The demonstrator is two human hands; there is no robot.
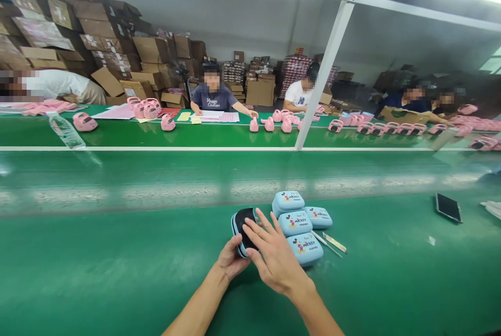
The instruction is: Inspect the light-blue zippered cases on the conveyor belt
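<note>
In front of me I hold a small rounded zip case (pixel 243 217) with light-blue edges and a black face. My left hand (pixel 231 259) is closed round its lower left side, with the thumb at the edge. My right hand (pixel 274 252) lies over the black face with its fingers outstretched, fingertips on the surface and gripping nothing. Just right of it, several light-blue cases (pixel 304 249) with a printed cartoon mouse and lettering sit close together, at least one on top of another. Beside them rest a thin pointed tool (pixel 329 244) and a pale yellowish strip-like tool (pixel 335 242).
A dark flat phone-like device (pixel 448 207) lies to the right on the green table (pixel 136 273). Beyond a white rail, several pink cases (pixel 168 122) and a clear bottle (pixel 66 130) stand on another bench. A white post (pixel 324 64) rises there. Co-workers sit behind, before stacked cartons (pixel 97 23).
</note>
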